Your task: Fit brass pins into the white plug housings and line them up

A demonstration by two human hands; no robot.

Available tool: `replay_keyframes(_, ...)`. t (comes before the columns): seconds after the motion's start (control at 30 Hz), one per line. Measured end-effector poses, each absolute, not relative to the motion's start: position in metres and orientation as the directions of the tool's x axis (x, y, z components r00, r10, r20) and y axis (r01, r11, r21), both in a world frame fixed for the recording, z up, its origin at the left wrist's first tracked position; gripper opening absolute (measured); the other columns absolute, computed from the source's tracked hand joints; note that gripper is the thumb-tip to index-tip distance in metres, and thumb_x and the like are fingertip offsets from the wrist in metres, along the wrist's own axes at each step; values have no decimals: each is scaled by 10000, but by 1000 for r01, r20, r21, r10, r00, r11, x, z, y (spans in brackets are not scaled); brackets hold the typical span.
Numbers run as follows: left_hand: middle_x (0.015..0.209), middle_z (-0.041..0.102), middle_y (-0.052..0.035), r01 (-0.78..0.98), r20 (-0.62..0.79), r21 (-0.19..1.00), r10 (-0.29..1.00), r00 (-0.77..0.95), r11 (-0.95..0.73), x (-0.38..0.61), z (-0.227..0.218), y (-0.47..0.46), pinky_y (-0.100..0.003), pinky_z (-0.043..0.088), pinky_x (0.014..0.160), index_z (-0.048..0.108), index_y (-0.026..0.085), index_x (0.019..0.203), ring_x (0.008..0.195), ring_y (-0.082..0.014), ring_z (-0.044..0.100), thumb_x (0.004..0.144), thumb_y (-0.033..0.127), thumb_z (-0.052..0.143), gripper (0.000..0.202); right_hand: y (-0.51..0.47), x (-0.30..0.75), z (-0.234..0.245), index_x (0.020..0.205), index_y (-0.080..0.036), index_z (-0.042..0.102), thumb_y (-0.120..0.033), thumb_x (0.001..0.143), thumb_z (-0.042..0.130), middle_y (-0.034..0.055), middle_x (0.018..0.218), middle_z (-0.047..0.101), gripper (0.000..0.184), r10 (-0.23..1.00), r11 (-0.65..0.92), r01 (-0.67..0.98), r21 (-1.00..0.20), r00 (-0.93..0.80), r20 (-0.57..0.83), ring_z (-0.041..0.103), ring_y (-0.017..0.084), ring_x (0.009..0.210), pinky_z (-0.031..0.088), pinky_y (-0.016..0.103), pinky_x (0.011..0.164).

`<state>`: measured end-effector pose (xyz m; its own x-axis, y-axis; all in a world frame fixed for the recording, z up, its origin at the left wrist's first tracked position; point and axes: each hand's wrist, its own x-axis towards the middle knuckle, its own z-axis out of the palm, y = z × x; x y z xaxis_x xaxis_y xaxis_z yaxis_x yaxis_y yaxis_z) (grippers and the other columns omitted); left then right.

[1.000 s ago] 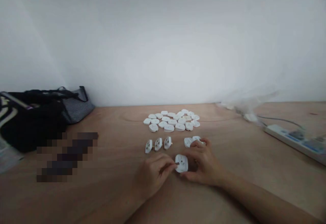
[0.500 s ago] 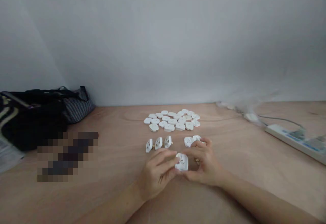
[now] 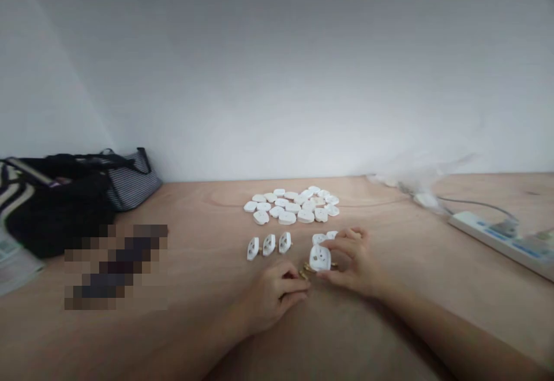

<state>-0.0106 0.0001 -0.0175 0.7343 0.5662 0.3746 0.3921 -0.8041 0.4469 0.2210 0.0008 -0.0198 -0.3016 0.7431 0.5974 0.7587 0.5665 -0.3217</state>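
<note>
My right hand (image 3: 352, 257) grips a white plug cover (image 3: 320, 258) by its right edge, tilted so that its holed face shows. Just left of and below it, my left hand (image 3: 281, 291) has its fingers pinched together at a small brass plug pin (image 3: 304, 275). More brass shows between that hand and the cover, partly hidden. Behind the held cover lie two white plug pieces (image 3: 319, 238), partly covered by my right fingers. Three white plugs with pins (image 3: 269, 245) stand on edge in a row to the left.
Several white plug pieces (image 3: 287, 218) lie in a cluster farther back on the wooden table (image 3: 194, 340). At the right are a power strip (image 3: 502, 242) with a cable and a clear plastic bag (image 3: 415, 179). A black bag (image 3: 60, 208) and a striped pouch (image 3: 134, 182) sit at the left.
My left hand has let go of the plug cover and moved down to the brass pins. My right hand has moved slightly up and right with the cover.
</note>
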Motion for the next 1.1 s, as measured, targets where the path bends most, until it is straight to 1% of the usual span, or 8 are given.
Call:
replay_keyframes(0.13, 819, 614, -45, 454, 359, 457, 625, 693, -765, -12, -18, 1, -267, 460, 687, 659, 154, 880, 768, -175, 573, 798, 234, 635, 116, 2, 221, -22, 961, -239, 650, -494, 629, 714, 29, 855, 659, 423, 722, 584, 752, -304, -311, 618, 582, 220, 854, 269, 415, 876)
replay_keyframes(0.27, 777, 593, -31, 539, 359, 473, 711, 605, -697, -11, -20, 1, -258, 444, 642, 643, 149, 770, 714, -169, 568, 725, 299, 709, 169, 0, 219, -21, 949, -247, 649, -441, 628, 723, 20, 842, 669, 383, 712, 607, 732, -308, -330, 619, 578, 222, 848, 252, 425, 873)
replay_keyframes(0.37, 746, 595, -24, 535, 368, 477, 711, 599, -697, -8, -22, 0, -242, 440, 634, 665, 163, 739, 702, -156, 577, 790, 230, 638, 89, -2, 217, -18, 935, -251, 651, -418, 631, 721, 18, 824, 676, 354, 711, 620, 717, -318, -342, 615, 572, 222, 843, 240, 434, 879)
replay_keyframes(0.53, 746, 596, -28, 532, 473, 468, 708, 525, -706, -9, -20, -2, -247, 454, 651, 618, 156, 750, 709, -155, 580, 866, 192, 521, 155, -3, 215, -17, 960, -252, 648, -441, 637, 717, 22, 824, 676, 381, 721, 637, 694, -337, -382, 578, 557, 230, 859, 246, 431, 870)
replay_keyframes(0.63, 756, 609, -35, 513, 574, 437, 668, 474, -739, -11, -14, -2, -251, 466, 664, 590, 157, 803, 719, -156, 588, 902, 205, 459, 171, -5, 214, -17, 981, -255, 644, -456, 631, 717, 23, 824, 668, 410, 724, 647, 679, -345, -406, 558, 549, 231, 866, 235, 440, 884)
replay_keyframes(0.77, 803, 633, -44, 465, 673, 344, 559, 484, -816, -11, -10, -4, -242, 487, 692, 605, 168, 891, 753, -150, 610, 924, 200, 429, 182, -10, 207, -12, 991, -274, 638, -443, 607, 731, 11, 835, 654, 430, 718, 677, 629, -382, -453, 528, 535, 232, 880, 216, 445, 904)
replay_keyframes(0.87, 799, 635, -48, 477, 681, 284, 525, 510, -832, -10, -11, -4, -244, 502, 681, 621, 166, 898, 742, -151, 612, 931, 204, 415, 212, -14, 202, -8, 1002, -293, 633, -445, 619, 721, -2, 844, 651, 421, 711, 697, 595, -400, -498, 497, 528, 226, 887, 196, 441, 915)
replay_keyframes(1.1, 771, 631, -49, 510, 654, 204, 504, 565, -836, -9, -8, -5, -257, 508, 679, 630, 163, 875, 728, -154, 604, 936, 198, 389, 251, -15, 199, -9, 997, -281, 637, -472, 635, 705, 5, 847, 658, 415, 713, 695, 594, -406, -494, 497, 519, 220, 871, 195, 426, 916)
